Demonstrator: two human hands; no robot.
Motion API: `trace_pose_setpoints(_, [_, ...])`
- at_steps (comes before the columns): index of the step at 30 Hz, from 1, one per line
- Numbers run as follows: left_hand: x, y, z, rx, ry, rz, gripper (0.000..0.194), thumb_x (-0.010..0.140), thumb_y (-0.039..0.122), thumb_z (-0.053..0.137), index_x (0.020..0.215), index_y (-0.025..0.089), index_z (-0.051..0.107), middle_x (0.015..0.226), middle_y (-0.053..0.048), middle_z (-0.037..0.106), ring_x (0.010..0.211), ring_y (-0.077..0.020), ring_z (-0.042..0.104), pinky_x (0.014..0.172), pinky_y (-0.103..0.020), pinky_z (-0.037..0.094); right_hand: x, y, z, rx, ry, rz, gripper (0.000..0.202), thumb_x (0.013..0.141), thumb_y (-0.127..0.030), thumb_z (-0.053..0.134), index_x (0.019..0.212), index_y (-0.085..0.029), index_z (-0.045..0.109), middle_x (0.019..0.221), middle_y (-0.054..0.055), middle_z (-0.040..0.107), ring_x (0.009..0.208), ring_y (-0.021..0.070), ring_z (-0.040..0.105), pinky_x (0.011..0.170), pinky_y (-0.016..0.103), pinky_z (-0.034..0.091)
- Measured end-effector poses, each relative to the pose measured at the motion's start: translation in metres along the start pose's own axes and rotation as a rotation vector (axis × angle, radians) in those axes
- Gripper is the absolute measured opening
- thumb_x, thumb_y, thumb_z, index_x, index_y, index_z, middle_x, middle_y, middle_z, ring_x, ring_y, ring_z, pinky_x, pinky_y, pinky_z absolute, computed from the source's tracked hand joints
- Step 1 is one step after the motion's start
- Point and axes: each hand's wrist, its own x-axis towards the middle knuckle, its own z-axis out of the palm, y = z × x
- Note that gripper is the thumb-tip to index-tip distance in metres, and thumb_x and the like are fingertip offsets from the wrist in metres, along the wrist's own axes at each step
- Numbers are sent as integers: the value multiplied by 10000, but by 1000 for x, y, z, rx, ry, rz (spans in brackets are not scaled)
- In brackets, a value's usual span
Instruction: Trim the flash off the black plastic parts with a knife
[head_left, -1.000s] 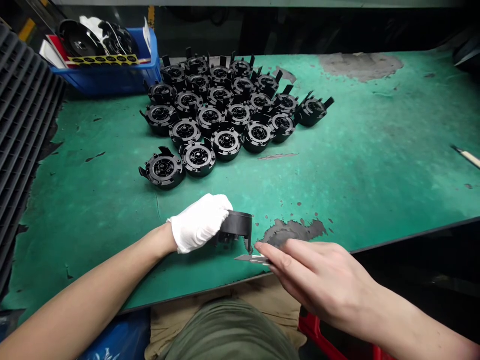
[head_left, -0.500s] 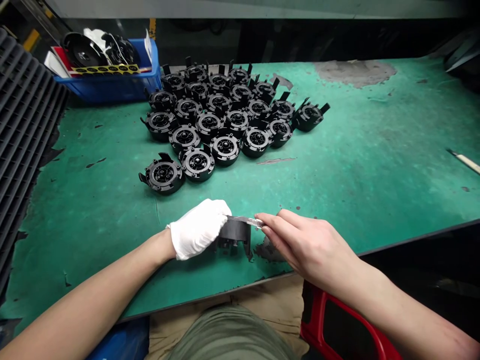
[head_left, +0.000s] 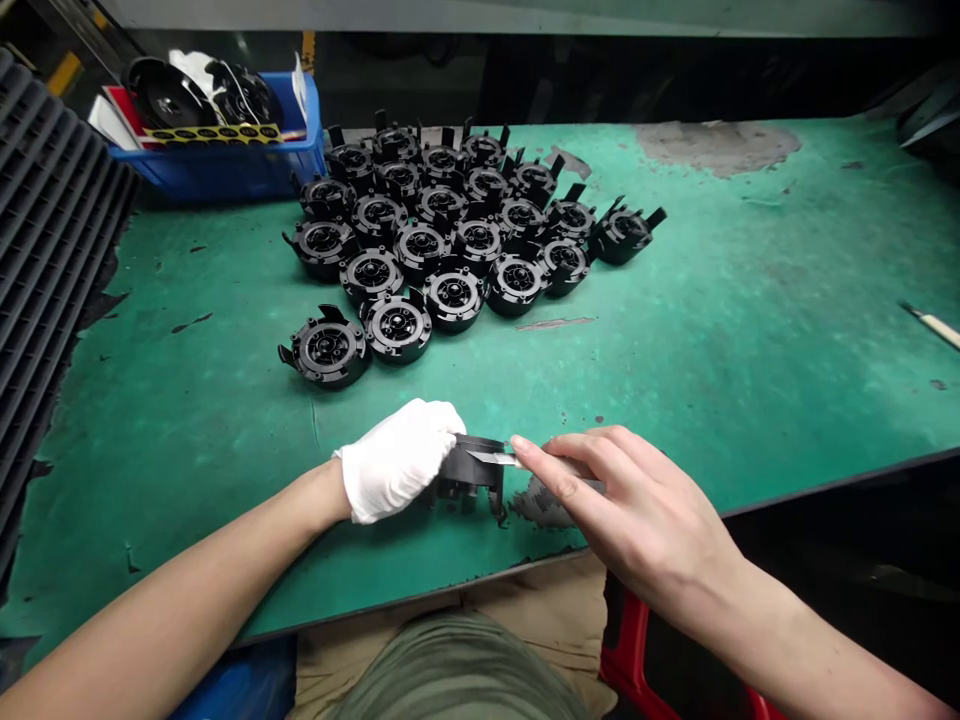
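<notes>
My left hand (head_left: 401, 458), in a white glove, is closed around the left side of a round black plastic part (head_left: 478, 467) near the table's front edge. The part's prongs point down. My right hand (head_left: 626, 490) is bare and closed on a small knife (head_left: 501, 459), whose thin blade lies across the part's side, just below its upper rim. Beyond my hands stand several similar black parts (head_left: 397, 325) in a group, most with their ribbed, ringed faces up.
A blue bin (head_left: 225, 172) with black parts and white material stands at the back left of the green table (head_left: 720, 350). Grey ribbed trays (head_left: 52, 230) line the left edge. A light-handled tool (head_left: 934, 325) lies at the far right.
The blade has moved from the part's top rim to slightly lower on its side. My right hand has shifted a little down and right and turned. My left hand has barely moved.
</notes>
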Motion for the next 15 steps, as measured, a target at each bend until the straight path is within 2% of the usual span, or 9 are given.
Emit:
trace_pose_setpoints(4, [-1,0,1,-13,16,-14,344,1090,339,281,840,227,490,788,-25,605,680,-181,566,707,-330,496,4,0,-1,-33,19,-13,679,999,10,576,1646,-164,465,1127,142,726,924,240,614,812,389,522])
trace_pose_setpoints(9, [1,-7,4,122,3,35,308,1076,269,291,845,225,490,845,-54,632,743,-205,579,774,-361,527,7,8,5,-79,37,-7,665,994,15,570,1630,-161,486,1124,146,711,922,250,614,795,389,510])
trace_pose_setpoints(13, [0,-6,3,156,1,72,283,1056,254,325,838,220,503,841,-63,641,750,-215,588,781,-370,535,7,24,18,-201,35,89,574,1019,0,516,1568,-162,563,1123,154,697,907,251,588,765,382,496])
trace_pose_setpoints(15, [-1,-5,4,148,-4,65,287,1057,255,334,826,220,501,829,-63,638,747,-217,598,770,-366,535,5,30,25,-161,41,162,536,1045,-43,511,1564,-166,566,1107,149,683,899,240,581,763,371,510])
